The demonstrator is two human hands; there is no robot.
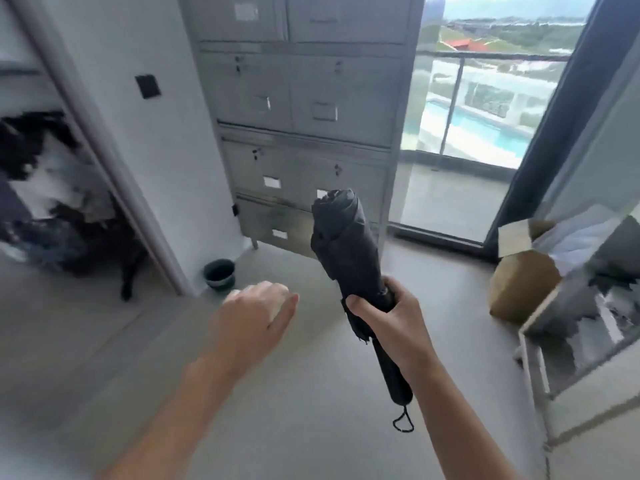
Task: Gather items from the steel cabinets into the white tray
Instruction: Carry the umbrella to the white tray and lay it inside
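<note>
Folded black umbrella (343, 244) was held tip-up before the steel cabinets (304, 98), fingers of the right hand (384, 317) wrapped round it, left hand (256, 313) loosely curled, empty; white tray unseen, so delivery apparently remained.

A single wide-angle camera is sitting at the person's head height, looking forward and down across the grey floor (311, 427) toward the steel cabinet (304, 109). Both forearms are reaching in from the bottom edge, the left hand (256, 317) and right hand (391, 317) lying nearest the lens.
</note>
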